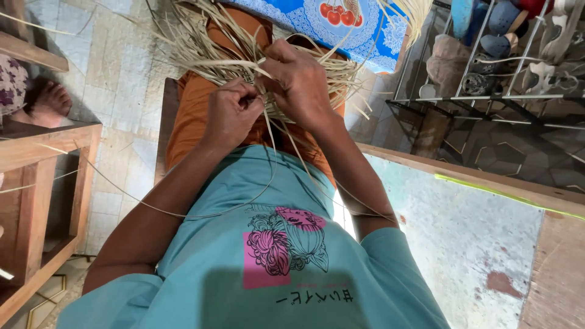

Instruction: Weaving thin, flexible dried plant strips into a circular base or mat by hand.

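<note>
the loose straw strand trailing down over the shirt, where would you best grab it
Probably high up, just below the left hand, where the loose straw strand hangs taut and apart from the woven straw bundle. Come from the person's right side with a pinch; lower down it lies slack against the teal shirt.

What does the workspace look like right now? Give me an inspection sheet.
Surface: work sits on the lap, over orange cloth; tiled floor below.
Job's things: bundle of pale straw strips, partly woven, loose ends fanning out.
Clutter: stray strips trail over the teal shirt.
Grippers: left hand pinches a strip; right hand grips the bundle.
Cables: nothing seen.
Surroundings: wooden frame at left, another person's foot, shoe rack at right, blue patterned cloth.
</note>
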